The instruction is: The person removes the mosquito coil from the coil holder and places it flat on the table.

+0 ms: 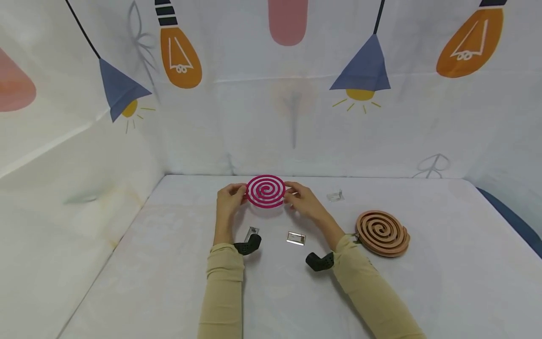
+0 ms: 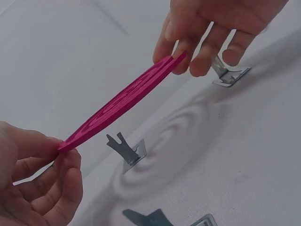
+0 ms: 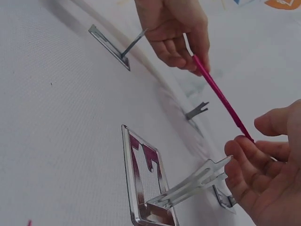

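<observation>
A pink mosquito coil point(image 1: 266, 191) is held up over the white table, tilted, between both hands. My left hand point(image 1: 230, 197) pinches its left edge between thumb and fingers, plain in the left wrist view. At the opposite edge, the fingers of my right hand point(image 1: 301, 200) are bent and hold the rim; the thumb stands a little off it in the right wrist view. Beneath the coil, a small metal coil stand point(image 2: 134, 155) with a forked upright prong sits on the table. Another metal stand point(image 3: 150, 188) stands close to the right hand in the right wrist view.
Between the forearms lie two more views of metal stands, a left one point(image 1: 251, 231) and a middle one point(image 1: 296, 238). A further stand point(image 1: 336, 196) is at back right. Brown mosquito coils point(image 1: 382, 233) lie stacked at right. A lamp-patterned cloth point(image 1: 254, 117) hangs behind.
</observation>
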The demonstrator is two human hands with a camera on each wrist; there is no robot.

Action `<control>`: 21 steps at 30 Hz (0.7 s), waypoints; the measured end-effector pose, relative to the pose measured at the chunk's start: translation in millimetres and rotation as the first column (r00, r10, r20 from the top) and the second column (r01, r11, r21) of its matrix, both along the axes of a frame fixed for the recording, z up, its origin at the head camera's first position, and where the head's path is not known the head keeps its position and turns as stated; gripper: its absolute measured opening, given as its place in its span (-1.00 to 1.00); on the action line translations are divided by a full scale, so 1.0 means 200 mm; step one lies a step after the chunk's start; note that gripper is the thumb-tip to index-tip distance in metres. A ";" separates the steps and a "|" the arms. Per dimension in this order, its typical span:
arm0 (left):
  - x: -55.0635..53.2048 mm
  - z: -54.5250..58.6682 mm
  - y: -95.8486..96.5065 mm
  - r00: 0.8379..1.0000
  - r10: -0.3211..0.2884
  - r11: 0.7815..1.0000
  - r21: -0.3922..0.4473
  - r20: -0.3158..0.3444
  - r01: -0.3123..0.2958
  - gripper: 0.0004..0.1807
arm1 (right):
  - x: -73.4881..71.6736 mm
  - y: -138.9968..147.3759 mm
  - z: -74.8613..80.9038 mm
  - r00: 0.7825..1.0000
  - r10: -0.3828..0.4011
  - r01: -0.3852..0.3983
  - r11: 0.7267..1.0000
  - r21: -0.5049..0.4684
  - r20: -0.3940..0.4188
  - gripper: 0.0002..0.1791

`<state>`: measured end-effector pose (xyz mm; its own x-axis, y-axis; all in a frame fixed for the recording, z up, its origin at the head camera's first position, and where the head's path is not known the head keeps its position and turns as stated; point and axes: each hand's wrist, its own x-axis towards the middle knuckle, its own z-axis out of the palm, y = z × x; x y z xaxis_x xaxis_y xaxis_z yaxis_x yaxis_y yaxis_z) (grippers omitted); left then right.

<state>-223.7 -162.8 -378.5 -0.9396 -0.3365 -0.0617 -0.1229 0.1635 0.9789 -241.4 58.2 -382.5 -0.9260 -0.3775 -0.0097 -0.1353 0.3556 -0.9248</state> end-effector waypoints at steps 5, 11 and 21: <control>0.00 0.00 0.01 1.000 -0.023 1.000 0.012 -0.014 0.023 -0.73 | 0.01 0.01 0.01 1.000 -0.002 0.002 1.000 -0.008 0.015 -0.49; 0.01 0.01 0.01 0.994 -0.102 0.995 -0.023 -0.042 0.101 -0.72 | 0.02 0.03 0.03 1.000 0.004 -0.004 1.000 -0.006 -0.004 -0.48; 0.01 0.03 0.02 0.976 -0.218 0.974 -0.072 -0.026 0.215 -0.68 | 0.03 0.08 0.05 0.998 0.008 -0.005 0.999 0.049 -0.057 -0.50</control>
